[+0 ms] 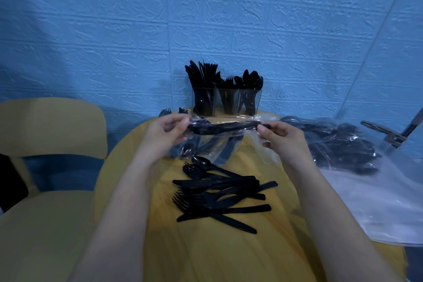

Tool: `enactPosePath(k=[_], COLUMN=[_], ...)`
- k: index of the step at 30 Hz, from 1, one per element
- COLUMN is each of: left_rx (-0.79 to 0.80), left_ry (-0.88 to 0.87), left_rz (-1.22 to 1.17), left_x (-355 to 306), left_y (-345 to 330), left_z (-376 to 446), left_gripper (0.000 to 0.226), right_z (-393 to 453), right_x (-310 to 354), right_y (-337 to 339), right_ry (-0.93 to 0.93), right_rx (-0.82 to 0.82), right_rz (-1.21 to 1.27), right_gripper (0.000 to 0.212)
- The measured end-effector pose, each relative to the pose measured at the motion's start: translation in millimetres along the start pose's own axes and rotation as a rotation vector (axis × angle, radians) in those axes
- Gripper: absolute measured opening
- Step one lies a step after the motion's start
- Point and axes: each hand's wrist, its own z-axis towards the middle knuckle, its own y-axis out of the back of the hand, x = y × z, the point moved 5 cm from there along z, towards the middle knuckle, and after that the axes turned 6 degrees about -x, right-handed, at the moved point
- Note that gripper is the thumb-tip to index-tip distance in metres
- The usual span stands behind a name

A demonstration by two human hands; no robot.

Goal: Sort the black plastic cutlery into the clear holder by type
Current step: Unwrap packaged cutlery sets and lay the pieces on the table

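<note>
Both hands are up over the table, pinching a clear-wrapped packet (223,126) of black cutlery between them. The left hand (163,130) pinches its 9 o'clock end between thumb and curled fingers; the right hand (282,136) pinches the 3 o'clock end the same way. The packet's long axis runs straight across, 9 to 3, level with the table (229,247).

The clear holder (226,101) stands just beyond the packet at 12 o'clock, against the blue wall, knives in its left section, forks in the middle, spoons on the right. Neither hand looks clearly nearer to it. I reckon the wrapper must come off before anything goes in.

At 6 o'clock from the hands lies a loose pile (219,192) of forks, knives and a spoon. More wrapped packets (338,144) are heaped at 3 o'clock.

What the held packet contains is hard to read through the glare; a spoon bowl seems to show at its left end. Crumpled wrapping under the hands hides more pieces.
</note>
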Motion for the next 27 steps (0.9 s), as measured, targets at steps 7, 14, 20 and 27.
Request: enactPosePath(k=[7, 14, 20, 27], left_rx=[0.004, -0.048, -0.043, -0.080], left_ry=[0.120, 0.067, 0.030, 0.072], left_rz=[-0.105, -0.001, 0.022, -0.189], left_x=[15.6, 13.3, 12.2, 13.9], left_y=[-1.0, 1.7, 0.3, 6.1], left_z=[5.8, 4.6, 4.9, 7.0], left_gripper=[0.019, 0.012, 0.012, 0.011], right_z=[2.0, -0.9, 0.2, 1.1], right_x=[-7.8, -8.7, -5.9, -1.2], right_y=[-0.9, -3.7, -3.4, 0.1], right_ry=[-0.047, -0.060, -0.081, -0.029], right_rx=[-0.005, 0.064, 0.122, 0.078], right_rz=[0.035, 0.052, 0.106, 0.122], right_gripper=[0.004, 0.016, 0.010, 0.005])
